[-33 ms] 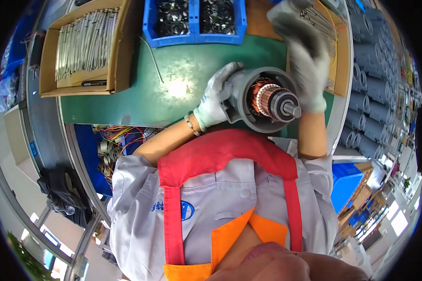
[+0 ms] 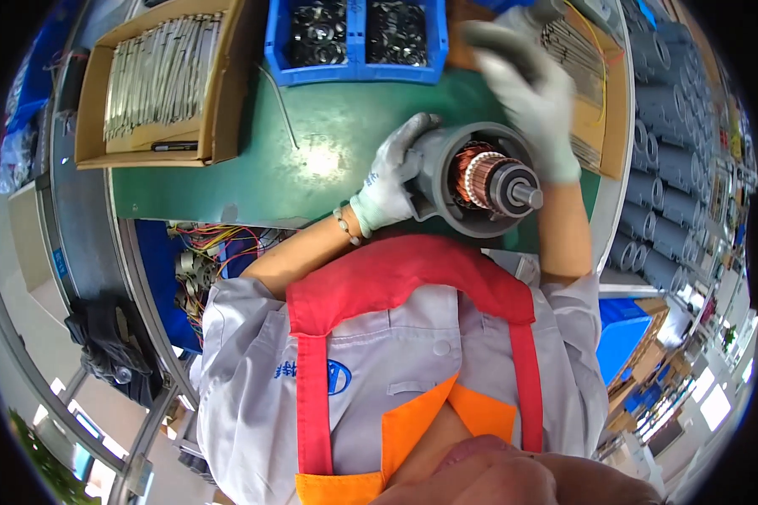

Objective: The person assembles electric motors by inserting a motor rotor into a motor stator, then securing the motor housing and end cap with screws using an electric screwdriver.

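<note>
My left hand (image 2: 389, 181), in a white glove with grey fingertips, is closed around the side of a grey cylindrical motor housing (image 2: 434, 181). Inside the housing sits an armature (image 2: 480, 177) with copper windings, a copper commutator and a dark bearing; its steel shaft points to the right. My right hand (image 2: 535, 105), gloved too, is raised beyond the housing, apart from it, near the box at the far right. Its fingers are stretched toward the left and blurred, with nothing visible in them.
Two blue bins (image 2: 358, 76) of small metal rings stand at the back of the green table (image 2: 194, 189). A cardboard box (image 2: 223, 93) of thin metal strips is on the left, another box (image 2: 612, 135) on the right. Grey cylinders (image 2: 682, 168) are stacked beyond the right edge.
My right hand has shifted slightly left and nearer to me. My left hand keeps its hold on the motor housing, and the whole view has moved a little.
</note>
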A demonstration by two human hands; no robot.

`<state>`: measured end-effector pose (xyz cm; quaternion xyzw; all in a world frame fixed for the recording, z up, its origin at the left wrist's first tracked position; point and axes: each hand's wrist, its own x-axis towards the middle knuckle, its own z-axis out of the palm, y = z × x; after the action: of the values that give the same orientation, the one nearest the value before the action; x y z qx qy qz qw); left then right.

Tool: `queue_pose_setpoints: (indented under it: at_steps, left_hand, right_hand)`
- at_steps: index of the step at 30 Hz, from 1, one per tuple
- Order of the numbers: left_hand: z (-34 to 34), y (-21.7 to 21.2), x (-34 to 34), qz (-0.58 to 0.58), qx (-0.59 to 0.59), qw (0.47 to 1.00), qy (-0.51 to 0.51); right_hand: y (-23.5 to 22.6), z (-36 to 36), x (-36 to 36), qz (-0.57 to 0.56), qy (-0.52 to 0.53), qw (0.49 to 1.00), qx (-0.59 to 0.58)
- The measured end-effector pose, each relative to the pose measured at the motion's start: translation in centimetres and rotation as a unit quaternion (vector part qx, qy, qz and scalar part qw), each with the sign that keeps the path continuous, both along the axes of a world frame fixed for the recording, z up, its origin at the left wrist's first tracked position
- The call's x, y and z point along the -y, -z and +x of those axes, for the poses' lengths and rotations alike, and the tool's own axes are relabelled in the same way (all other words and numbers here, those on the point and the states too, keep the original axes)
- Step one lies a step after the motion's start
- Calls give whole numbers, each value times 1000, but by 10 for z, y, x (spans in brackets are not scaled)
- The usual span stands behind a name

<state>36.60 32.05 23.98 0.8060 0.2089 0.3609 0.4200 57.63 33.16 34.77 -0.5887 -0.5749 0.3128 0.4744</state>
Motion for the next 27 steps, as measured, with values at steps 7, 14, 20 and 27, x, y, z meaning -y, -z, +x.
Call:
queue_pose_setpoints:
  at_steps: [7,14,20,27]
  left_hand:
    - [-122,-27,35,-113,-79,988,-74]
    - [-366,7,58,-160,48,730,-662]
    - [-552,112,57,-280,-155,549,-772]
    - [-506,171,-37,-300,-285,616,-670]
  right_hand:
    - [58,-3,-84,-22,-199,720,664]
    - [55,0,-111,-14,-229,705,671]
    - [45,-24,-118,-26,-216,722,657]
    - [22,-33,-74,78,-92,828,547]
